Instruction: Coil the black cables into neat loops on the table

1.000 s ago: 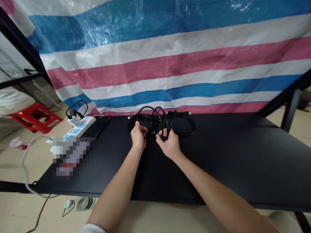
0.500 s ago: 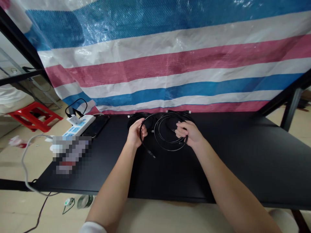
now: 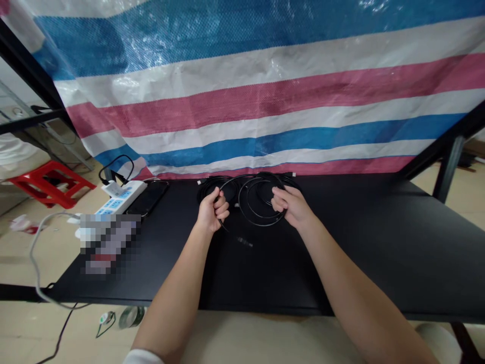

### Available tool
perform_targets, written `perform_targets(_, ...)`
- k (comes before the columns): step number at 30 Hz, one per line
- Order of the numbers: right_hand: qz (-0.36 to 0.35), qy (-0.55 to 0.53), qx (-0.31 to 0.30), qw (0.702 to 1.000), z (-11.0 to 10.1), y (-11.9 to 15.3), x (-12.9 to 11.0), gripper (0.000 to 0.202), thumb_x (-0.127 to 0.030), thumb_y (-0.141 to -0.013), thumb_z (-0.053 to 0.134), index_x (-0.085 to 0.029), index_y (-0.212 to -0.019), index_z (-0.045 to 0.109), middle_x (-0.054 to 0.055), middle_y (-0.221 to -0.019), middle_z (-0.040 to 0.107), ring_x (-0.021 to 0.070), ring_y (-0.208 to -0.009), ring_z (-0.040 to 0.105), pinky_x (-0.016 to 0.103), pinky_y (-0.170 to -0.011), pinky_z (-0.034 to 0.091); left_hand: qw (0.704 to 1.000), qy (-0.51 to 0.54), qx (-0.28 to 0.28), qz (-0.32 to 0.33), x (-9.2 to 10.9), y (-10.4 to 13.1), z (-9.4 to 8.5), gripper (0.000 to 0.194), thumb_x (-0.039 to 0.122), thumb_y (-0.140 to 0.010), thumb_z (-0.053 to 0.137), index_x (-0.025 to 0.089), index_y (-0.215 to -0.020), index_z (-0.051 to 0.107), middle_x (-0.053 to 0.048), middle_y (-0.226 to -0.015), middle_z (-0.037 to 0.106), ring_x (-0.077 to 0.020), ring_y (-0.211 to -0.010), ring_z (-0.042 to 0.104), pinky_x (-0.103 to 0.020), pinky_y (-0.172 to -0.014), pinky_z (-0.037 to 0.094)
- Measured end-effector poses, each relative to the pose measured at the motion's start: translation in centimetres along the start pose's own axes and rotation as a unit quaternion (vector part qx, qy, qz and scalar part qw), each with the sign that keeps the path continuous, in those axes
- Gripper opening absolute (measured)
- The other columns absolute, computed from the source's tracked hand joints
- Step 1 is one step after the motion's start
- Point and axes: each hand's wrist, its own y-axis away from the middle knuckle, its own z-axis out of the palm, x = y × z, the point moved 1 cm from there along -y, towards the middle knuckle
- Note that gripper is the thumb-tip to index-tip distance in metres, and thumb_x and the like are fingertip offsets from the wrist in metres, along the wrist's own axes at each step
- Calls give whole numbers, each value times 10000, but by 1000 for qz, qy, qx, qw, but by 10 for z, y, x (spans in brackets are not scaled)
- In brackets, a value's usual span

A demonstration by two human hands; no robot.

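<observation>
A black cable (image 3: 254,222) hangs in loose loops between my two hands above the black table (image 3: 359,253). My left hand (image 3: 214,209) is closed round one stretch of it, and its free end, blurred by motion, sticks out below the fingers toward the right. My right hand (image 3: 291,205) grips the gathered loops at their right side, fingers curled. Behind my hands, at the table's back edge, lie more coiled black cables (image 3: 207,188) with light connector tips; the held loops and my hands partly cover them.
On the left stand a white power strip (image 3: 120,202) with plugged adapters and a black phone (image 3: 149,196). A pixelated patch hides something in front of them. A striped tarp (image 3: 242,116) hangs behind the table. A red stool (image 3: 56,184) is on the floor at left.
My left fingers have curled tighter round the cable, and its free end has swung and blurred. The loops at my right hand have drawn up slightly. The view has shifted a little.
</observation>
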Motion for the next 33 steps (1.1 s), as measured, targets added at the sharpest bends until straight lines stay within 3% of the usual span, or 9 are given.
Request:
perform_targets(2,-25,-40,29,998,4,-1,4,579,-518,-546,796,-224,-468,303,-107,-339,236,54,-352,298,225,-386,227,1000,-20,-6,-10,-9,-2,4,328,261,-839,560,161,-548,447,65,-450,328,-44,-364,335,-146,-331,249)
perform_targets(4,-27,-73,24,997,11,-2,10,645,-593,-542,771,-224,-461,248,-101,-337,208,64,-358,300,227,-388,244,999,-19,18,46,-19,-4,8,353,250,-810,586,164,-514,413,31,-510,432,-70,-502,505,-156,-449,388)
perform_targets(7,-28,-112,7,993,20,1,18,687,-622,-570,737,-217,-465,192,-96,-344,171,72,-369,303,230,-405,288,995,-15,35,95,-32,-5,13,341,272,-750,658,162,-534,418,17,-616,540,-67,-573,551,-163,-519,415)
perform_targets(11,-8,-127,8,992,28,3,24,662,-603,-554,740,-217,-441,214,-86,-342,225,79,-382,360,237,-428,337,996,-18,13,84,-38,0,16,260,351,-736,687,199,-747,476,21,-732,631,-88,-522,562,-205,-502,427)
perform_targets(15,14,-49,65,997,29,1,27,539,-543,-509,759,-228,-435,327,-74,-348,351,99,-377,442,255,-438,377,991,-12,21,133,-34,2,16,286,358,-747,690,249,-866,454,112,-507,473,-49,-332,366,-172,-395,327)
perform_targets(21,-56,149,124,980,23,-2,29,318,-484,-594,658,-225,-715,519,-76,-447,499,142,-381,503,292,-454,428,995,-52,43,78,-23,0,14,373,432,-712,706,194,-622,433,139,-374,191,-25,-293,185,-171,-329,269)
perform_targets(25,-148,317,168,922,19,0,36,257,-363,-629,621,-216,-822,535,-13,-611,608,188,-556,604,338,-586,500,993,-93,39,54,-16,0,8,481,283,-591,787,200,-521,318,131,-369,204,-8,-307,183,-149,-309,195)
perform_targets(29,-250,436,202,840,18,2,40,417,-270,-645,588,-192,-1052,542,63,-835,668,223,-738,640,379,-708,522,992,-118,37,-1,-13,0,4,458,103,-569,698,202,-494,257,118,-371,231,1,-310,196,-143,-310,150)
perform_targets(33,-267,508,194,796,16,2,36,119,-313,-686,576,-215,-754,571,52,-709,643,215,-667,619,355,-664,511,992,-118,44,27,-13,0,3,395,147,-590,691,207,-556,302,126,-410,260,-8,-303,215,-155,-313,195)
